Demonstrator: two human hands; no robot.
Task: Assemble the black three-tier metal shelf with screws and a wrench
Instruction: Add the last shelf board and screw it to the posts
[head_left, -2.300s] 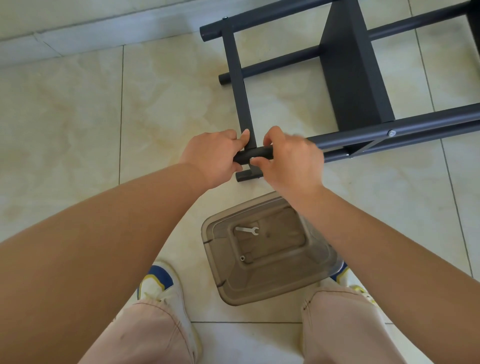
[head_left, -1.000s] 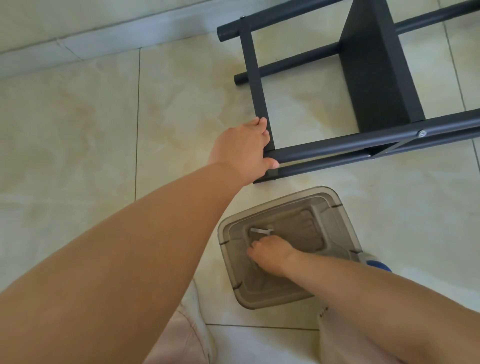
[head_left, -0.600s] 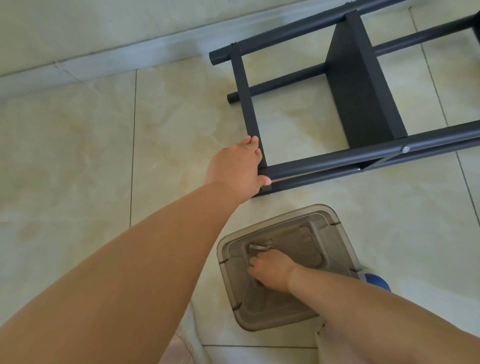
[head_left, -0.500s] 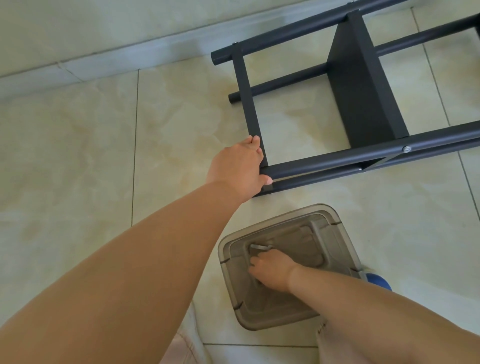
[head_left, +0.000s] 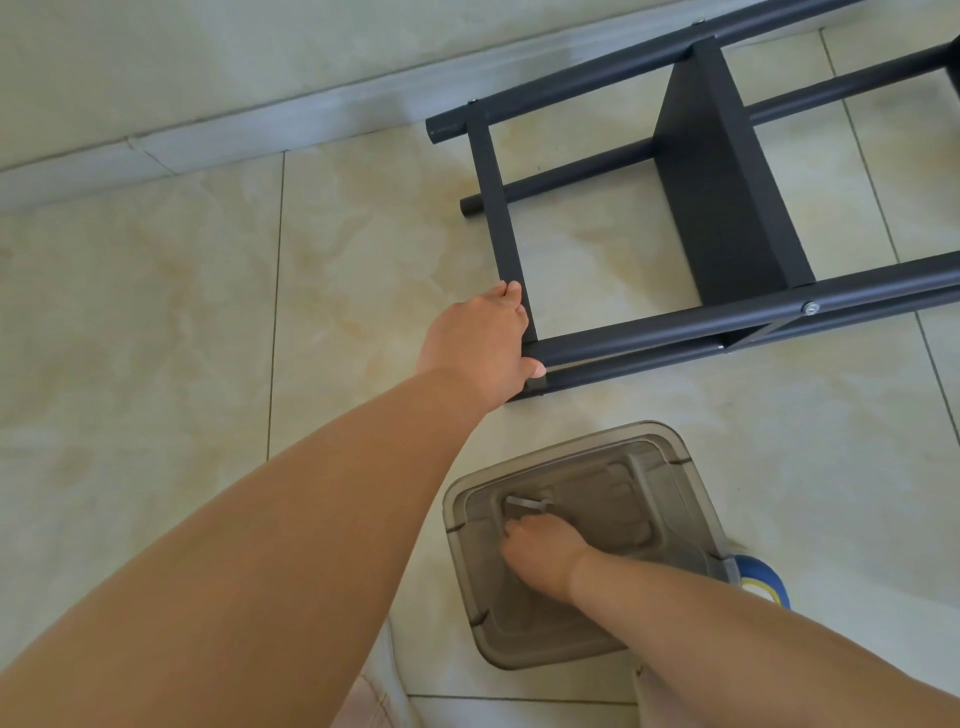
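The black metal shelf (head_left: 722, 208) lies on its side on the tiled floor, its tubes running to the right. My left hand (head_left: 480, 345) grips the near left corner of the frame, where the flat crossbar meets the tube. My right hand (head_left: 540, 558) reaches down into a translucent grey plastic box (head_left: 685, 499) at my feet, fingers on its bottom. A small silver wrench (head_left: 527, 503) lies in the box just beyond those fingertips. What the fingers touch is hidden. A silver screw head (head_left: 810, 307) shows on the near tube.
A wall skirting (head_left: 208, 140) runs along the far left. One shoe (head_left: 761, 577) pokes out beside the box on the right. My light trousers (head_left: 374, 701) show at the bottom edge. Bare beige tiles stretch to the left of the shelf.
My right hand left the shelf tube and went down into the box, where it has stayed for the last second. My left hand keeps its hold on the frame corner.
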